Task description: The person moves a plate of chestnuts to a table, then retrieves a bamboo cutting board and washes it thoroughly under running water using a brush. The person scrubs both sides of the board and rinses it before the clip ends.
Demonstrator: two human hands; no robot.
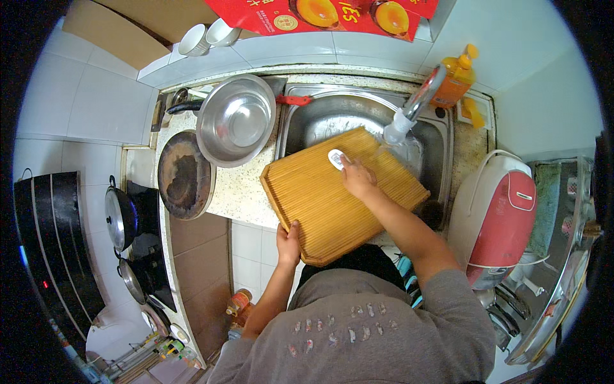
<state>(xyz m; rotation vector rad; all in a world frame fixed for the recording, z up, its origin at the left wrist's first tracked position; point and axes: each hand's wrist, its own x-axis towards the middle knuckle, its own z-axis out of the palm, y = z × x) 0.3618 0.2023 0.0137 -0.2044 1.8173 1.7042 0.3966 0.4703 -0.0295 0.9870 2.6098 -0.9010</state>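
Observation:
A ribbed bamboo board (316,201) with cut-off corners lies tilted over the front of a stainless steel sink (331,113). My left hand (289,245) grips its near left edge, thumb on top. On the board's upper face is a white oval sticker (336,159) with printing on it. My right hand (360,178) rests on the board, a fingertip touching the sticker; nothing shows in its grasp. Just beyond the board's far right side, the faucet (424,93) with a white nozzle (398,127) points down, and water appears to run from it into the sink.
Left of the sink stand a steel basin (237,120) and a round, dark-stained board (184,175). A red-handled tool (293,100) reaches over the sink's rim. An orange soap bottle (451,81) stands behind the faucet. At right is a red-and-white rice cooker (501,225).

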